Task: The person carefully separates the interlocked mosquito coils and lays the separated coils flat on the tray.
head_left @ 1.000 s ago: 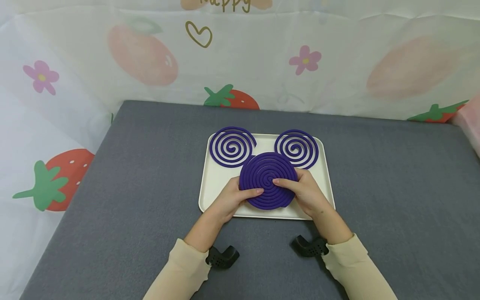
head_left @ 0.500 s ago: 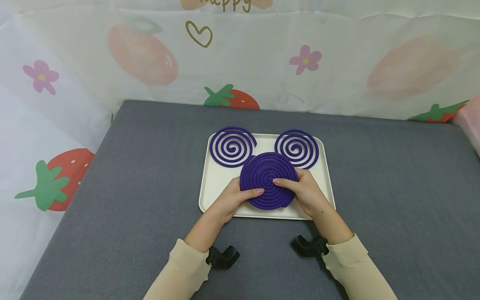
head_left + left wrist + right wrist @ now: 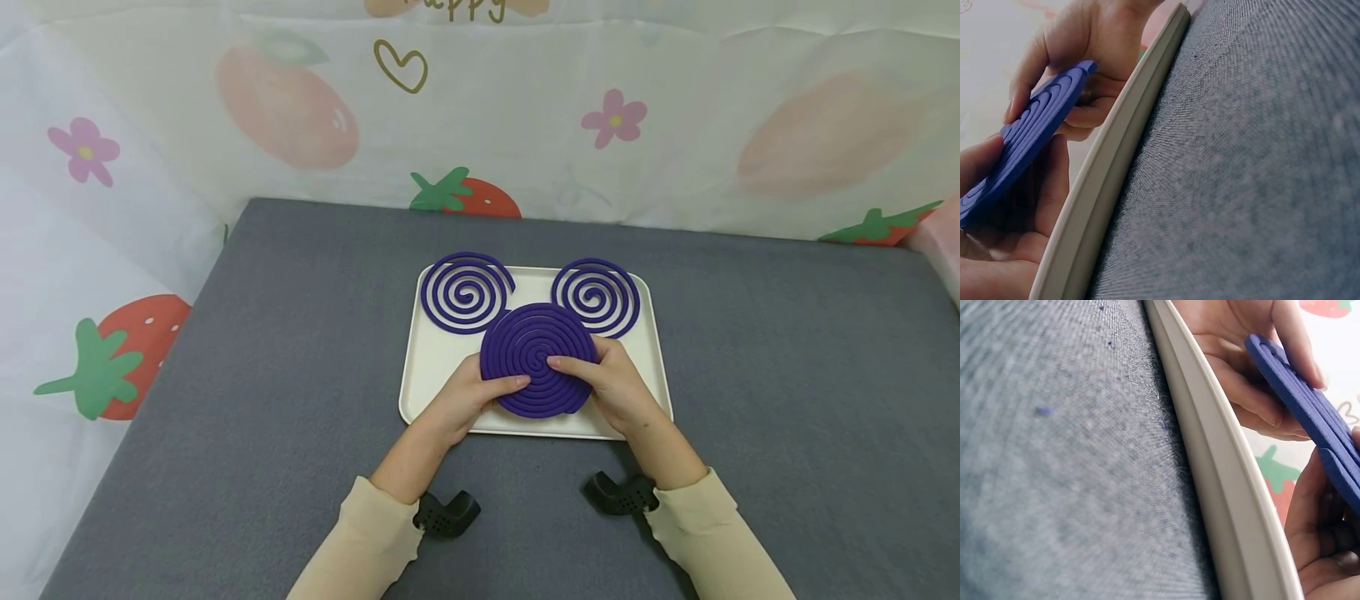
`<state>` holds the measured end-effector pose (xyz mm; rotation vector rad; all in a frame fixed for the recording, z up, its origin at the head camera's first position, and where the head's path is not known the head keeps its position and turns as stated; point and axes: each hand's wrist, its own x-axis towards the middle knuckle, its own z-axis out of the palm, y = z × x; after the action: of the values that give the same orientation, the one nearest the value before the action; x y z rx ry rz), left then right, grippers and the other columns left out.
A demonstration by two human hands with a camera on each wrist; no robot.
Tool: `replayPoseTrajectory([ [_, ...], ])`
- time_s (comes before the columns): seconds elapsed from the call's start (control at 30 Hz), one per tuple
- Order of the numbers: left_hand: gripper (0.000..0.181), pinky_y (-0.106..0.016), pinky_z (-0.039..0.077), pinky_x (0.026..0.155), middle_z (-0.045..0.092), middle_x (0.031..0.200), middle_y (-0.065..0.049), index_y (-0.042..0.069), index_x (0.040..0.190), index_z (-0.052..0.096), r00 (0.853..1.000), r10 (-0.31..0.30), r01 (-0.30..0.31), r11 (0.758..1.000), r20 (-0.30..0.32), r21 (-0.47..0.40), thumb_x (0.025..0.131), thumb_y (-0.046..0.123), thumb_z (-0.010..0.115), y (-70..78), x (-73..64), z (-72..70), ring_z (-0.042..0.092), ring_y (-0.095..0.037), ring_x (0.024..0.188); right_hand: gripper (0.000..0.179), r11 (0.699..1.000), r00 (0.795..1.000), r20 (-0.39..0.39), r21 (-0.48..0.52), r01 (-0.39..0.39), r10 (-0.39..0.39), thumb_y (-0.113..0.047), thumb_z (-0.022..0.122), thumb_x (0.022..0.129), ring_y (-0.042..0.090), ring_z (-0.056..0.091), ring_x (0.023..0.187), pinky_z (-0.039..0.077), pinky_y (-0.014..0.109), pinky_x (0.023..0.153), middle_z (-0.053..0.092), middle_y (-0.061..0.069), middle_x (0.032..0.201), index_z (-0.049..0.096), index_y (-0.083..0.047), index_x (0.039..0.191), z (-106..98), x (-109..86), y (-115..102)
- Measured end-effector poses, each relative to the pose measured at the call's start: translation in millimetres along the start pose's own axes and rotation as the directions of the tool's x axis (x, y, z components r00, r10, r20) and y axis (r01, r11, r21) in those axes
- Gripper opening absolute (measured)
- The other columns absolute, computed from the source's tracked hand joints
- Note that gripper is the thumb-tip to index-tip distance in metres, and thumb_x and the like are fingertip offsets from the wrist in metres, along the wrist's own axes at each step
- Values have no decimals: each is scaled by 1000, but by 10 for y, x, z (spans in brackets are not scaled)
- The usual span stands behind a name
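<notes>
Both hands hold a tightly wound purple double mosquito coil (image 3: 528,333) above the front of a cream tray (image 3: 435,379). My left hand (image 3: 459,398) grips its left side, thumb lying on the upper face and fingers underneath. On the right side, my right hand (image 3: 621,387) pinches it with the thumb near the centre. In the left wrist view the coil (image 3: 1029,131) is tilted and raised off the tray. Two single mosquito coils with open gaps lie at the tray's back: a left coil (image 3: 447,319) and a right coil (image 3: 632,302). The held coil partly covers the tray between them.
A grey cloth-covered table (image 3: 300,333) surrounds the tray. Behind it hangs a white curtain (image 3: 525,75) printed with fruit and flowers. The tray's raised rim (image 3: 1222,444) runs close beside the hands. Small purple crumbs (image 3: 1044,410) lie on the cloth.
Hands and held coil keep the same place over the tray. Only a very slight shift of the whole head view shows.
</notes>
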<state>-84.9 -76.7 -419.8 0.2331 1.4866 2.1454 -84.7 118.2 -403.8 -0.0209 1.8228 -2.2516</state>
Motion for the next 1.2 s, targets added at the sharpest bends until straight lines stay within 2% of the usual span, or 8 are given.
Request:
replayPoseTrajectory([
  [0.43, 47, -31, 51, 86, 60, 112, -12, -13, 131, 41, 999, -15, 14, 999, -42, -30, 86, -9, 54, 6, -8, 1, 61, -12, 95, 26, 1000, 998, 58, -11, -13, 14, 10, 58, 82, 12, 63, 83, 54, 26, 73, 67, 1, 91, 65, -11, 95, -20, 4, 39],
  [0.7, 45, -30, 53, 84, 60, 107, -9, -13, 131, 41, 999, -27, 26, 998, -36, -51, 88, -8, 53, 13, 2, 14, 62, -13, 93, 25, 997, 996, 85, 70, -41, 35, 9, 55, 84, 12, 63, 84, 54, 25, 74, 67, 2, 92, 65, -12, 94, -33, -3, 37],
  [0.83, 44, -29, 53, 83, 61, 106, -7, -13, 131, 41, 999, -29, 28, 997, -27, -65, 88, -9, 53, 16, 2, 14, 62, -13, 93, 20, 991, 991, 130, 123, -55, 39, 5, 58, 87, 12, 64, 83, 54, 24, 74, 67, 2, 92, 66, -11, 94, -64, -3, 48],
  [1.0, 45, -28, 52, 83, 61, 104, -6, -13, 129, 41, 1000, -21, 21, 995, 3, -102, 87, -9, 53, 0, 8, 3, 61, -13, 94, 10, 976, 980, 189, 197, -95, 57, -7, 62, 91, 11, 64, 85, 52, 24, 77, 68, 1, 94, 66, -12, 98, -116, 4, 69],
  [1.2, 41, -27, 53, 81, 63, 100, -4, -13, 124, 45, 999, 11, -6, 992, 39, -128, 86, -6, 57, -11, 9, -9, 62, -13, 92, 13, 956, 966, 257, 275, -103, 30, -10, 56, 94, 12, 62, 91, 50, 25, 83, 66, 2, 101, 63, -10, 105, -132, 9, 73],
])
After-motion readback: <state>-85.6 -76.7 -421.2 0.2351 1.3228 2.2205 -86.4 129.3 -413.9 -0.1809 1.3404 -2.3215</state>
